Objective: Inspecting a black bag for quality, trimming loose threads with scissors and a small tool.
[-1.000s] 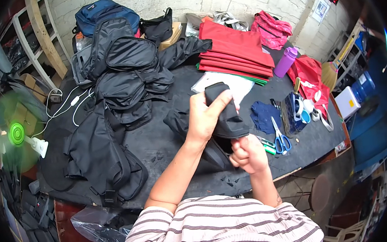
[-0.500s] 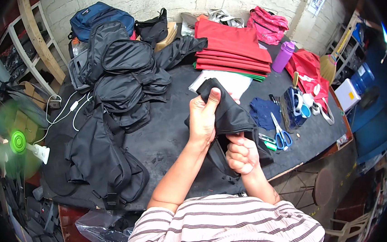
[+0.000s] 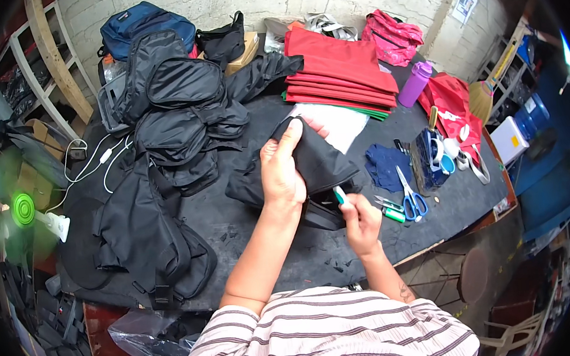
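My left hand (image 3: 283, 168) is closed on a black fabric bag (image 3: 324, 161), thumb on top and fingers hidden behind the cloth. The bag is held up over the dark table, its lower edge hanging toward me. My right hand (image 3: 362, 220), just right of that edge, is closed around a small green-and-white tool (image 3: 340, 195). Only the tool's upper end shows, close to the cloth; its exact kind is unclear. Right of this hand lie thread snips (image 3: 389, 203), a green lighter-like item (image 3: 394, 215) and blue-handled scissors (image 3: 412, 198).
Black bags (image 3: 184, 85) are heaped at left, with another black bag (image 3: 149, 235) nearer me. Folded red fabric (image 3: 336, 60) is stacked at the back. A purple bottle (image 3: 417, 84), navy cloth (image 3: 388, 166) and a tool holder (image 3: 427, 160) stand right. A green fan (image 3: 23, 208) spins at left.
The black bag has shifted left and down with my left hand, and spreads wider. My right hand has drawn out from under its edge, bringing the green-and-white tool into sight.
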A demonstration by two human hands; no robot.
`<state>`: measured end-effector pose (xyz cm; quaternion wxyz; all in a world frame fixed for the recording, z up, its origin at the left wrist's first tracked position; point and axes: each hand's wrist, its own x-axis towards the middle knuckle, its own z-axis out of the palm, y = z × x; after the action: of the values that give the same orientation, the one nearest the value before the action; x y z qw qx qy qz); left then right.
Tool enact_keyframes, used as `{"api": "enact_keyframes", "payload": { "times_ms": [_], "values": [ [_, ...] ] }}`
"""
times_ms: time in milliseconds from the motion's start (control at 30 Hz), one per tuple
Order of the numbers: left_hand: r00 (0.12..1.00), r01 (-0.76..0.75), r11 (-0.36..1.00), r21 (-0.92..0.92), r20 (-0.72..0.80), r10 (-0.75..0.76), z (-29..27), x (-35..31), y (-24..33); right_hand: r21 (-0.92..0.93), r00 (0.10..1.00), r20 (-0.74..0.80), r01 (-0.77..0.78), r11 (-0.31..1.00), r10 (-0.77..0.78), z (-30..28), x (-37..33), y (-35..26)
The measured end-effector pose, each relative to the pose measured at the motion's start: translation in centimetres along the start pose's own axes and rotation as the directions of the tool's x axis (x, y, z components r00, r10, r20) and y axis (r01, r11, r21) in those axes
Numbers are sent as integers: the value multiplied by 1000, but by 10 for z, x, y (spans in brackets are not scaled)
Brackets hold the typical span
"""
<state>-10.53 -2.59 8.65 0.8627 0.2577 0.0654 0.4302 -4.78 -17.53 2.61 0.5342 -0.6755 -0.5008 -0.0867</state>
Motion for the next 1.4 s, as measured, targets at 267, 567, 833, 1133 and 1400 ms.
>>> {"api": "enact_keyframes", "payload": {
  "times_ms": [267,567,833,1133,1400],
  "values": [
    [981,-186,955,229,101,166,8,-6,-6,105,984,-93,-144,984,153,17,-5,-9],
    [949,-297,868,397,220,224,13,-17,-9,776,739,587,-630,30,330,-6,16,-22],
    [984,-178,951,251,45,172,23,-12,-2,524,847,326,-532,665,421,-23,28,-22],
    [927,159,985,61,333,-171,9,-10,-13,166,960,-141,-218,962,242,-2,5,-12],
    [961,35,977,211,261,-91,-2,5,-11,729,690,684,-638,-248,236,-4,25,-5]
  ]
}}
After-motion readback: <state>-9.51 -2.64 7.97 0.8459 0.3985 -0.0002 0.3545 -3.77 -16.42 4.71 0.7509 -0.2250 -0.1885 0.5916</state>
